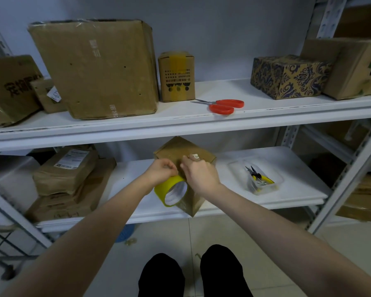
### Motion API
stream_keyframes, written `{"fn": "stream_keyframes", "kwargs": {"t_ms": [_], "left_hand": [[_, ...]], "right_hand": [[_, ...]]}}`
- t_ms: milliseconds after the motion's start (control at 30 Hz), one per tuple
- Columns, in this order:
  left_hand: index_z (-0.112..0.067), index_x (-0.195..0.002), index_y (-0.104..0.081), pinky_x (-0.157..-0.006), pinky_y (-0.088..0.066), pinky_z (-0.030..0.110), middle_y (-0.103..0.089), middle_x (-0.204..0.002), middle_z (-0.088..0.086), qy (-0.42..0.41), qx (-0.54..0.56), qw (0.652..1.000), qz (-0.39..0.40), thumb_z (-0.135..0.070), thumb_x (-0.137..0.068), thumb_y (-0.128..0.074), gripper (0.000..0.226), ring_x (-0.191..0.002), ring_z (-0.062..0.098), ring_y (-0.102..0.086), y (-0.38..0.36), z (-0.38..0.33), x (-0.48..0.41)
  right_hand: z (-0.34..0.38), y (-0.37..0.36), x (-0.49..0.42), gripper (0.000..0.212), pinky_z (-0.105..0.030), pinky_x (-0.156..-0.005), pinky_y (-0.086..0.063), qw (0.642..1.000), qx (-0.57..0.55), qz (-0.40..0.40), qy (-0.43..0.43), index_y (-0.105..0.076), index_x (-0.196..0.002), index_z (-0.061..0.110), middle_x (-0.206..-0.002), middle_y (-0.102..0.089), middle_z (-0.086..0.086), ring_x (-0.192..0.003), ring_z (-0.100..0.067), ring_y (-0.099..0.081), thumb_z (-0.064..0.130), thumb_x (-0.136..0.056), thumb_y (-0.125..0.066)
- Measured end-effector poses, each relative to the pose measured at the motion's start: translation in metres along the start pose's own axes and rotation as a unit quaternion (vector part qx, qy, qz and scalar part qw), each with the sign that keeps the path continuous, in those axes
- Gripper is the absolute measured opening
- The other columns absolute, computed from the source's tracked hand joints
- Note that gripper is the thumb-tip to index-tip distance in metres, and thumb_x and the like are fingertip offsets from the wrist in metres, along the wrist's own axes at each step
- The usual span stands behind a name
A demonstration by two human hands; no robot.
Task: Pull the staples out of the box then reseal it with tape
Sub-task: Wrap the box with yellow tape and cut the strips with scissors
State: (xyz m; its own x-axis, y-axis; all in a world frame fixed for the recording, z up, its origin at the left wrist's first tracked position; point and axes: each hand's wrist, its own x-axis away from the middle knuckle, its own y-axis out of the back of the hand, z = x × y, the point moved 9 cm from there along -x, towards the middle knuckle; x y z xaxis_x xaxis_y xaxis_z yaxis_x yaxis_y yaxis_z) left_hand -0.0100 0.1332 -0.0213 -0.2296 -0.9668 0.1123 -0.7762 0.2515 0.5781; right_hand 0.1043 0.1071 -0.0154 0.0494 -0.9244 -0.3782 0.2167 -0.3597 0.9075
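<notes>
A small brown cardboard box (176, 150) stands cornerwise on the lower white shelf (291, 155), with a small white label on top. A yellow roll of tape (169, 188) hangs against the box's near left face. My left hand (160, 171) has its fingers curled and pinches the tape just above the roll. My right hand (198, 172) lies on the box top beside it, fingers bent down over the tape and the box edge. The strip between my hands is hidden by my fingers.
A clear plastic tray (272, 168) with yellow-handled pliers (258, 175) sits right of the box. Red scissors (223, 105) lie on the upper shelf among several cardboard boxes. Stacked brown parcels (64, 174) fill the lower shelf's left. My dark-clad knees show below over a tiled floor.
</notes>
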Motion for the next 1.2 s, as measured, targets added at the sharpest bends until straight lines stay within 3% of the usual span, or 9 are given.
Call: {"fn": "stream_keyframes", "kwargs": {"t_ms": [100, 167, 233, 467, 600, 700, 933, 1033, 1200], "left_hand": [[-0.016, -0.074, -0.060, -0.059, -0.041, 0.015, -0.057, -0.075, -0.003, 0.014, 0.004, 0.999, 0.036, -0.005, -0.085, -0.061, 0.016, -0.070, 0.007, -0.051, 0.000, 0.005, 0.006], [-0.019, -0.073, -0.062, -0.068, -0.045, 0.021, -0.059, -0.080, -0.001, 0.018, -0.007, 0.997, 0.074, -0.007, -0.085, -0.062, 0.017, -0.078, 0.014, -0.054, -0.005, 0.009, 0.010], [-0.021, -0.075, -0.063, -0.073, -0.046, 0.027, -0.059, -0.084, 0.000, 0.023, -0.027, 0.994, 0.100, -0.011, -0.086, -0.062, 0.015, -0.083, 0.016, -0.055, -0.009, 0.010, 0.014], [-0.021, -0.077, -0.061, -0.061, -0.043, 0.022, -0.059, -0.080, -0.001, 0.031, -0.014, 0.996, 0.087, -0.014, -0.087, -0.062, 0.013, -0.073, 0.013, -0.053, -0.005, 0.007, 0.018], [-0.020, -0.081, -0.062, -0.059, -0.043, 0.022, -0.058, -0.085, 0.000, 0.030, -0.009, 0.997, 0.065, -0.014, -0.088, -0.062, 0.009, -0.077, 0.016, -0.053, 0.002, 0.007, 0.019], [-0.018, -0.083, -0.062, -0.061, -0.043, 0.022, -0.057, -0.084, -0.002, 0.022, -0.002, 0.998, 0.054, -0.014, -0.088, -0.062, 0.007, -0.075, 0.012, -0.052, 0.007, 0.005, 0.020], [-0.022, -0.073, -0.060, -0.060, -0.042, 0.021, -0.057, -0.081, -0.003, 0.025, 0.035, 0.999, 0.026, -0.010, -0.087, -0.062, 0.019, -0.074, 0.012, -0.052, 0.017, 0.013, 0.018], [-0.021, -0.072, -0.060, -0.063, -0.043, 0.022, -0.058, -0.081, -0.003, 0.031, 0.051, 0.998, 0.016, -0.008, -0.087, -0.062, 0.020, -0.077, 0.016, -0.052, 0.018, 0.017, 0.016], [-0.017, -0.069, -0.060, -0.070, -0.045, 0.024, -0.059, -0.078, -0.001, 0.017, 0.075, 0.997, 0.015, -0.001, -0.086, -0.062, 0.022, -0.078, 0.017, -0.054, 0.016, 0.016, 0.017]], "right_hand": [[-0.035, 0.001, -0.016, 0.043, -0.039, -0.095, -0.045, 0.998, -0.057, 0.005, -0.030, -0.050, -0.133, 0.023, -0.144, -0.044, -0.002, -0.123, -0.030, -0.050, 0.029, -0.090, -0.048], [-0.054, -0.018, -0.019, 0.058, -0.044, -0.115, -0.024, 0.985, -0.106, 0.134, -0.010, -0.042, -0.142, 0.031, -0.156, -0.026, -0.003, -0.144, -0.029, -0.022, 0.038, -0.086, -0.055], [-0.060, -0.030, -0.015, 0.061, -0.040, -0.119, -0.010, 0.967, -0.120, 0.225, 0.030, -0.037, -0.145, 0.033, -0.158, -0.018, -0.006, -0.147, -0.029, -0.009, 0.047, -0.090, -0.057], [-0.049, -0.018, -0.007, 0.078, -0.041, -0.107, -0.033, 0.973, 0.104, 0.178, 0.101, -0.029, -0.145, 0.045, -0.146, -0.033, -0.009, -0.123, -0.035, -0.035, 0.072, -0.076, -0.056], [-0.053, -0.002, -0.003, 0.079, -0.037, -0.097, -0.042, 0.991, 0.079, 0.111, -0.008, -0.055, -0.130, 0.024, -0.123, -0.053, -0.013, -0.116, -0.032, -0.040, 0.074, -0.070, -0.060], [-0.034, 0.002, -0.001, 0.078, -0.037, -0.091, -0.044, 0.996, 0.048, 0.064, -0.046, -0.061, -0.117, 0.011, -0.119, -0.050, -0.014, -0.115, -0.032, -0.044, 0.074, -0.072, -0.059], [-0.024, -0.001, 0.000, 0.079, -0.038, -0.098, -0.040, 0.984, 0.039, 0.138, 0.106, -0.042, -0.140, 0.028, -0.144, -0.032, -0.002, -0.123, -0.029, -0.039, 0.060, -0.073, -0.068], [-0.035, -0.006, 0.009, 0.068, -0.037, -0.088, -0.047, 0.987, -0.018, 0.142, 0.074, -0.048, -0.131, 0.020, -0.132, -0.042, -0.005, -0.109, -0.032, -0.055, 0.045, -0.074, -0.075], [-0.016, -0.008, 0.017, 0.064, -0.040, -0.082, -0.050, 0.992, 0.011, 0.119, 0.044, -0.053, -0.126, 0.013, -0.122, -0.044, -0.009, -0.100, -0.035, -0.059, 0.049, -0.077, -0.071]]}}
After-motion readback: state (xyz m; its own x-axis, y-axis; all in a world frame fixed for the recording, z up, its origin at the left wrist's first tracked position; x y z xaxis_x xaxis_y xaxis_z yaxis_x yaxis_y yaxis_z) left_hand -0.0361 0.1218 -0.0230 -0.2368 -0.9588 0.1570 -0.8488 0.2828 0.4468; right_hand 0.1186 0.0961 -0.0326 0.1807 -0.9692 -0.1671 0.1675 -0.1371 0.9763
